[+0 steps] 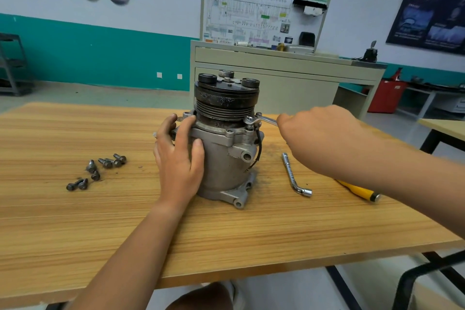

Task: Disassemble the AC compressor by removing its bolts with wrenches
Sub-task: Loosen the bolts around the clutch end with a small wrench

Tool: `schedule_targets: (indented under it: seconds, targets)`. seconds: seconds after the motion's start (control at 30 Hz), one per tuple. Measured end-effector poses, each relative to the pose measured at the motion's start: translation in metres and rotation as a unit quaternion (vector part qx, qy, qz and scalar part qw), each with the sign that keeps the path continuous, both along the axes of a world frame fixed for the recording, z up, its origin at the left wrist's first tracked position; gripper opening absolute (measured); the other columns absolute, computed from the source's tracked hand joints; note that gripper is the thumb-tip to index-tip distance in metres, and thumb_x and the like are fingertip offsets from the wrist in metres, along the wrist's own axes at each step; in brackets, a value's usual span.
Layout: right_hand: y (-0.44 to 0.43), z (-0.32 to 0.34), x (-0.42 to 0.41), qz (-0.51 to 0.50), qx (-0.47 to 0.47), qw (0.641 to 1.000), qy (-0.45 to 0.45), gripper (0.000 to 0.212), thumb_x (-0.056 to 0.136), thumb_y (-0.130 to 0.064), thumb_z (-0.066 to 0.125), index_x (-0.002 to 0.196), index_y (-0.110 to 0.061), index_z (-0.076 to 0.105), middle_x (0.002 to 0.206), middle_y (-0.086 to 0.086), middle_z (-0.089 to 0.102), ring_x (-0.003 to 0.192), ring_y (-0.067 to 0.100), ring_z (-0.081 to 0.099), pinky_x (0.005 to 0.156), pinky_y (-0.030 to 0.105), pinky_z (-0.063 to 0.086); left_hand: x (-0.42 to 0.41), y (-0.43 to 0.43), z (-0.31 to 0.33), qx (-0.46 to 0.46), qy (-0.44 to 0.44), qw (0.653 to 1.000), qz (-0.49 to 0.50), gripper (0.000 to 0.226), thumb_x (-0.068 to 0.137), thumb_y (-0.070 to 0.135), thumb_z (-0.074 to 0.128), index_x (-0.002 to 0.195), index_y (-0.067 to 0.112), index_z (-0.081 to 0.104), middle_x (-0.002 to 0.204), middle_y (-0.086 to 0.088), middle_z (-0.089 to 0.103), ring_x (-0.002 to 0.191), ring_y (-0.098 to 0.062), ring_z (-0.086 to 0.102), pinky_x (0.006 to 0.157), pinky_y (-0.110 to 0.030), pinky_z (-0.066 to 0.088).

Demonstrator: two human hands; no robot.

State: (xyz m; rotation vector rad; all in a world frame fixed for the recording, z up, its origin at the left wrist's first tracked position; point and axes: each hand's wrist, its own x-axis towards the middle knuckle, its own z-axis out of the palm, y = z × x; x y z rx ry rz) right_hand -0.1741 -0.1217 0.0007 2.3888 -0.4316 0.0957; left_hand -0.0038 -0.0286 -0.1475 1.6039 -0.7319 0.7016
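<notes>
The grey AC compressor (224,158) stands upright on the wooden table (226,231), its black pulley on top. My left hand (180,156) wraps around the left side of its body, thumb and fingers on the upper flange. My right hand (324,138) grips the handle of a flat silver wrench (260,120). The wrench's ring end sits on a bolt at the compressor's upper right flange. Several removed bolts (100,170) lie loose on the table to the left.
An L-shaped socket wrench (293,175) lies right of the compressor. A yellow-handled tool (359,191) pokes out under my right forearm. A beige training bench (289,73) stands behind the table. Another table (445,128) is at the right.
</notes>
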Motion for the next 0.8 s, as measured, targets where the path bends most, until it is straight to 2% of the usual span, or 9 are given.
schedule_targets:
  seconds: [0.13, 0.23, 0.4, 0.53, 0.6, 0.67, 0.73, 0.8]
  targets:
    - [0.008, 0.005, 0.0, -0.005, -0.018, 0.999, 0.042, 0.015, 0.091, 0.0, 0.039, 0.103, -0.009, 0.042, 0.059, 0.0, 0.026, 0.046, 0.014, 0.022, 0.041, 0.025, 0.021, 0.0, 0.0, 0.001, -0.004, 0.004, 1.0, -0.006, 0.048, 0.086, 0.036, 0.035, 0.128, 0.019, 0.051, 0.141, -0.009, 0.032, 0.121, 0.0, 0.025, 0.108, -0.051, 0.027]
    - [0.01, 0.006, 0.0, -0.01, -0.025, 0.998, 0.051, 0.012, 0.092, -0.001, 0.038, 0.093, -0.011, 0.032, 0.058, 0.0, 0.026, 0.046, 0.014, 0.024, 0.041, 0.024, 0.022, -0.001, 0.0, 0.002, -0.007, 0.006, 1.0, -0.008, 0.049, 0.086, 0.035, 0.035, 0.128, 0.018, 0.052, 0.141, -0.01, 0.032, 0.121, -0.002, 0.026, 0.108, -0.053, 0.028]
    - [0.004, 0.002, 0.001, -0.028, -0.031, 0.998, 0.05, 0.018, 0.092, -0.001, 0.039, 0.109, -0.006, 0.041, 0.057, 0.0, 0.03, 0.045, 0.014, 0.028, 0.04, 0.025, 0.021, -0.001, 0.001, 0.003, -0.01, 0.001, 1.0, -0.015, 0.048, 0.086, 0.034, 0.035, 0.127, 0.016, 0.053, 0.14, -0.011, 0.034, 0.122, -0.005, 0.028, 0.107, -0.052, 0.028]
    - [0.003, 0.001, 0.001, -0.027, -0.045, 0.997, 0.062, 0.017, 0.092, 0.0, 0.039, 0.107, -0.007, 0.041, 0.058, 0.0, 0.03, 0.045, 0.014, 0.028, 0.041, 0.024, 0.022, -0.001, 0.002, 0.003, -0.006, 0.001, 1.0, -0.015, 0.047, 0.087, 0.034, 0.035, 0.126, 0.016, 0.053, 0.14, -0.011, 0.034, 0.123, -0.007, 0.029, 0.107, -0.052, 0.028]
    - [0.004, 0.002, 0.003, -0.024, -0.054, 0.996, 0.071, 0.01, 0.093, -0.001, 0.04, 0.099, -0.009, 0.04, 0.058, 0.0, 0.03, 0.046, 0.014, 0.027, 0.04, 0.024, 0.022, -0.002, 0.001, 0.003, -0.006, 0.003, 1.0, -0.017, 0.047, 0.086, 0.034, 0.035, 0.127, 0.016, 0.052, 0.14, -0.012, 0.034, 0.123, -0.007, 0.029, 0.107, -0.054, 0.029]
    - [0.003, 0.005, 0.004, -0.009, -0.061, 0.995, 0.074, 0.006, 0.095, -0.01, 0.04, 0.09, -0.012, 0.038, 0.058, -0.001, 0.032, 0.046, 0.014, 0.029, 0.04, 0.024, 0.022, -0.002, 0.001, 0.004, -0.007, 0.003, 1.0, -0.02, 0.048, 0.087, 0.034, 0.035, 0.127, 0.016, 0.052, 0.14, -0.012, 0.034, 0.123, -0.007, 0.029, 0.106, -0.055, 0.03]
    - [0.0, 0.008, 0.004, 0.012, -0.052, 0.996, 0.068, 0.016, 0.095, -0.026, 0.035, 0.086, -0.014, 0.04, 0.058, -0.002, 0.034, 0.047, 0.012, 0.03, 0.041, 0.024, 0.023, -0.002, 0.001, 0.003, -0.008, 0.002, 1.0, -0.02, 0.048, 0.087, 0.034, 0.035, 0.127, 0.016, 0.052, 0.14, -0.012, 0.034, 0.122, -0.007, 0.029, 0.105, -0.056, 0.03]
    - [-0.005, 0.007, 0.002, 0.021, -0.031, 0.997, 0.069, 0.024, 0.094, -0.034, 0.03, 0.086, -0.013, 0.04, 0.058, -0.002, 0.034, 0.048, 0.012, 0.032, 0.042, 0.023, 0.024, -0.002, 0.001, 0.004, -0.009, 0.003, 1.0, -0.02, 0.048, 0.087, 0.034, 0.035, 0.127, 0.015, 0.052, 0.14, -0.012, 0.033, 0.122, -0.006, 0.029, 0.105, -0.056, 0.029]
